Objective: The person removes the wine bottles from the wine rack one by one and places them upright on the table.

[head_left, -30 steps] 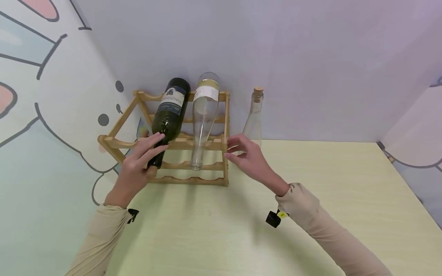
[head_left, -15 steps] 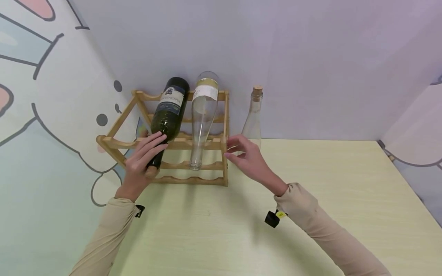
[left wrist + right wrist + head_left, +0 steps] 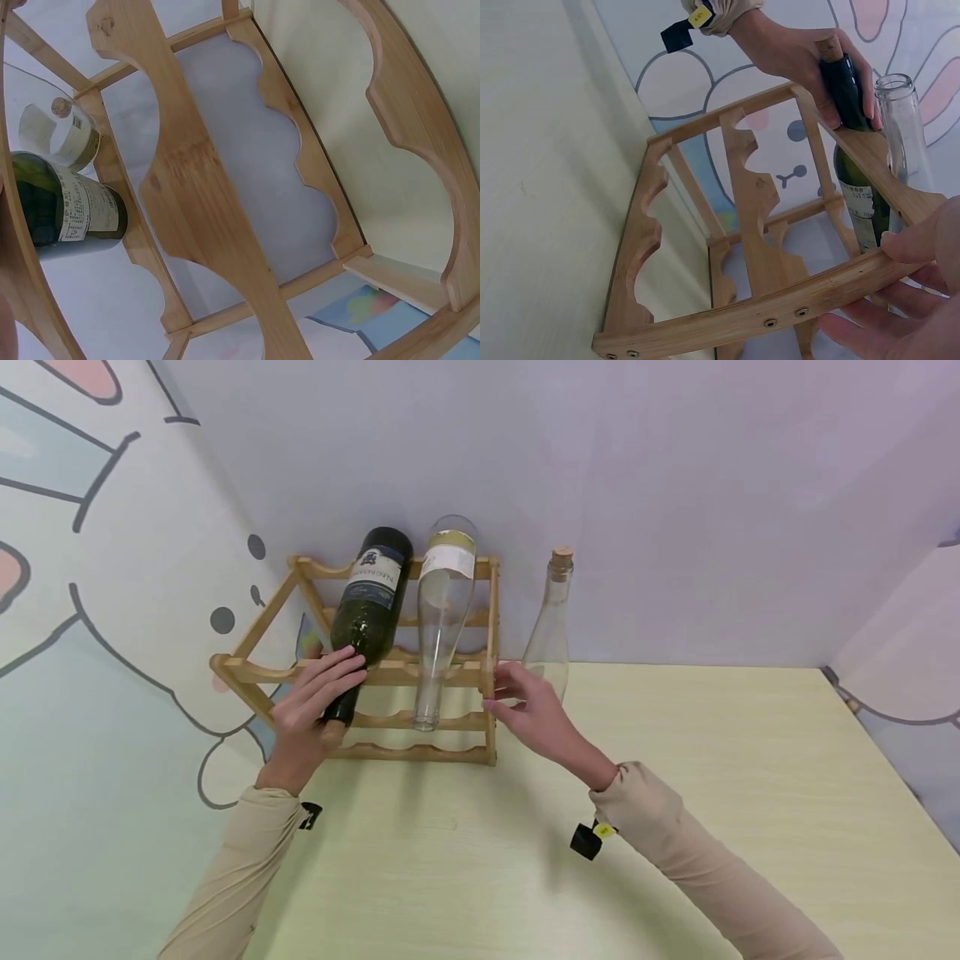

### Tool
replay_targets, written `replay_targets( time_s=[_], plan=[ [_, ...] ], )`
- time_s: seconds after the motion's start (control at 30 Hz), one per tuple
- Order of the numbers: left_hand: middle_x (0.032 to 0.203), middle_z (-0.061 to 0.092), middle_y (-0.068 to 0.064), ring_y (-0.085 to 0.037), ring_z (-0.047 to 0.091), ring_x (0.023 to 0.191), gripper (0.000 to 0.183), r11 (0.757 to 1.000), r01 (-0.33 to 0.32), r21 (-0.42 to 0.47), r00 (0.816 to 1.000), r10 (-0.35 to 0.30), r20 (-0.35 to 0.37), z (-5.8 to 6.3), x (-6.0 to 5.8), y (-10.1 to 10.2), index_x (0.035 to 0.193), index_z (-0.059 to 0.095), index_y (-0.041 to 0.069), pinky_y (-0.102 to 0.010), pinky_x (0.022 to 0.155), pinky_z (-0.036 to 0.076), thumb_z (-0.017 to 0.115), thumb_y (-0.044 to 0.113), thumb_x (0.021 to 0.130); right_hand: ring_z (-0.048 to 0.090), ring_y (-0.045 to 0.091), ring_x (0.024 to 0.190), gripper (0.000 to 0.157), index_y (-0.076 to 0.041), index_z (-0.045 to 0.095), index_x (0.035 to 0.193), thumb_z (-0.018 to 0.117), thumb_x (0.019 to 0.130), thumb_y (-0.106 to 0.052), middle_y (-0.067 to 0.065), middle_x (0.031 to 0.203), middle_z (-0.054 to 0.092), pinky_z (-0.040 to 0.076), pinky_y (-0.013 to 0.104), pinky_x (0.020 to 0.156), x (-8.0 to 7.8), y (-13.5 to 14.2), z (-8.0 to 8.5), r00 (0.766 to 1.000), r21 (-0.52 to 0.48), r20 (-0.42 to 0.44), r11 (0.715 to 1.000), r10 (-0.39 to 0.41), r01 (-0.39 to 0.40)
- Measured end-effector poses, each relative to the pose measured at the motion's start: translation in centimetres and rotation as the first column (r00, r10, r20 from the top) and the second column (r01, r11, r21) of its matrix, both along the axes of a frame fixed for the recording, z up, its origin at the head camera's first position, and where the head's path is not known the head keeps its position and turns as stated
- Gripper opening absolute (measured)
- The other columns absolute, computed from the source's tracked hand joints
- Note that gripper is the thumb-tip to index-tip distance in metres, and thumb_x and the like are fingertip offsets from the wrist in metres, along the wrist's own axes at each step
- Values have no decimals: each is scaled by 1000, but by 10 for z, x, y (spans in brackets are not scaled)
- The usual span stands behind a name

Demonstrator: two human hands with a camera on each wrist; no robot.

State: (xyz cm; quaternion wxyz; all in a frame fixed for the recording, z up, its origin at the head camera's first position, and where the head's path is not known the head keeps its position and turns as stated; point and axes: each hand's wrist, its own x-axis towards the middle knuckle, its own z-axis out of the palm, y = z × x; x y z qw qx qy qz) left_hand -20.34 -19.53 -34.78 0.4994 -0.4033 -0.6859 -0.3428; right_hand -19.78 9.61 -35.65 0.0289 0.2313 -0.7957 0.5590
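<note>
The left hand (image 3: pixel 303 710) is curled round the neck of the dark bottle (image 3: pixel 363 618), which lies on the rack's (image 3: pixel 393 673) top tier beside the clear bottle (image 3: pixel 446 618); the right hand (image 3: pixel 536 710) pinches the rack's side. A sideways pull on the neck could knock those 2 bottles together; a slack right hand might let the rack slide, and a careless swing could topple the corked bottle (image 3: pixel 550 639) behind it.

A dark green bottle (image 3: pixel 365 620) bears a white-and-blue label (image 3: pixel 372 578), a clear bottle (image 3: pixel 441 614) white and gold; the rack (image 3: pixel 395 673) is tan.
</note>
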Motion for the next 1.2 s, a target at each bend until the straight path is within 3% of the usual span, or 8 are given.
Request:
replay_targets(
  time_s=[0.2, 0.4, 0.63, 0.8, 1.03, 1.2],
  plan=[
    [97, 67, -26, -41, 62, 98, 26, 998, 20, 52, 1000, -21, 19, 5, 4, 4, 93, 70, -9, -40, 97, 47, 46, 0, 89, 65, 22, 96, 25, -5, 56, 114, 62, 90, -3, 9, 103, 65, 57, 30, 71, 0, -2, -3, 1000, 3, -16, 1000, 20, -19],
    [95, 66, -28, -43, 61, 97, 20, 986, 42, 164, 998, -47, 28, 19, 10, 11, 92, 69, -11, -46, 96, 46, 56, -6, 79, 64, 22, 97, 25, -5, 56, 115, 62, 90, -4, 9, 103, 66, 57, 31, 71, 0, -3, -3, 999, 10, -21, 1000, 24, -24],
    [93, 67, -28, -43, 62, 97, 14, 949, 43, 313, 998, -54, 26, 28, 5, 24, 90, 68, -11, -49, 93, 48, 71, -4, 78, 64, 20, 97, 26, -7, 56, 117, 62, 91, -6, 7, 105, 66, 57, 30, 72, 0, -1, -5, 1000, 15, -8, 1000, 0, 1],
    [91, 67, -28, -42, 63, 96, 14, 922, 42, 385, 998, -56, 27, 33, 3, 32, 89, 67, -13, -50, 92, 48, 72, -10, 76, 64, 20, 98, 26, -7, 56, 116, 61, 91, -5, 7, 105, 65, 57, 32, 75, 0, -1, -6, 1000, 5, -4, 1000, 6, -6],
    [88, 66, -28, -43, 64, 95, 18, 869, 87, 486, 994, -106, 12, 45, 1, 40, 88, 63, -17, -53, 90, 48, 69, -20, 71, 64, 21, 98, 26, -7, 56, 117, 61, 91, -5, 8, 105, 65, 55, 40, 82, 1, -1, -7, 999, -2, -29, 1000, 17, -17],
    [88, 66, -28, -44, 63, 94, 20, 842, 137, 522, 987, -159, -2, 56, 0, 45, 88, 62, -18, -55, 90, 47, 72, -18, 71, 63, 20, 99, 26, -7, 57, 116, 62, 91, -5, 8, 104, 65, 54, 41, 85, 0, 0, -9, 998, -6, -55, 1000, 18, -18]
  ],
)
